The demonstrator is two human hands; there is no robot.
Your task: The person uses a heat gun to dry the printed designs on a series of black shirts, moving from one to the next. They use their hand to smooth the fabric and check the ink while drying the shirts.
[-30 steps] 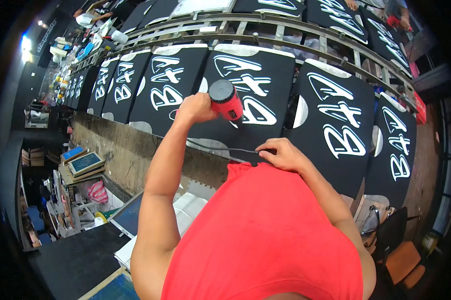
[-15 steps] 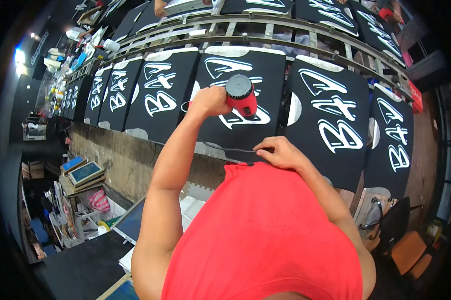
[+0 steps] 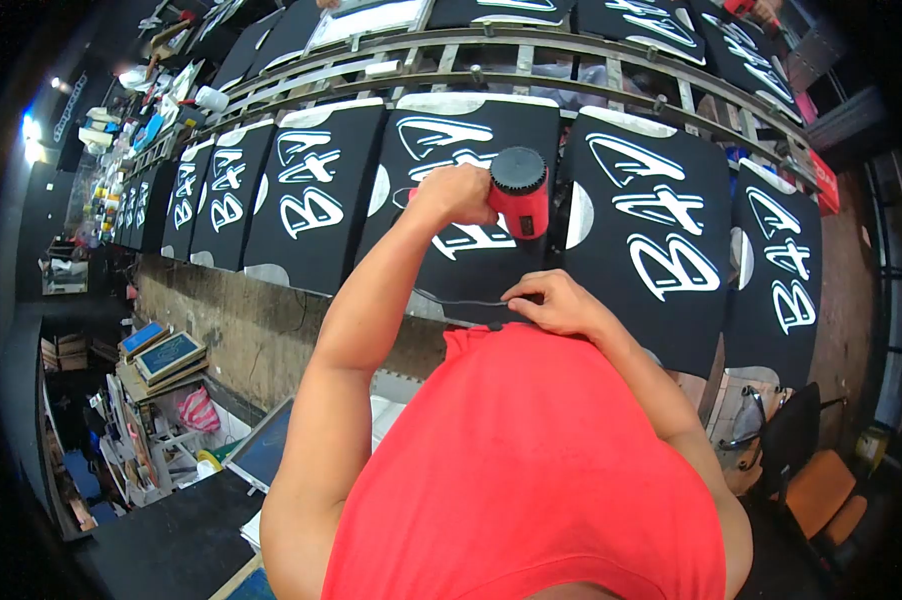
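My left hand (image 3: 458, 193) is wrapped round the handle of a red heat gun (image 3: 520, 205) with a black round cap. The gun hangs over the right edge of a black printed panel (image 3: 411, 240) with white lettering, hiding part of the letters. Near that panel's lower edge, my right hand (image 3: 561, 303) pinches a thin grey cable (image 3: 461, 301) between thumb and fingers. To the right lies another black panel (image 3: 611, 255) with the same white lettering. The gun's nozzle is hidden beneath its body.
Metal rails (image 3: 561, 42) run behind the row of panels. Framed screens (image 3: 171, 354) are stacked at the lower left. A chair (image 3: 816, 490) stands at the lower right. Part of another person's hand (image 3: 768, 12) shows at the top right.
My left hand has moved the heat gun to the right, from the middle of the panel to its right edge. My right hand keeps its grip on the cable. The view has shifted slightly.
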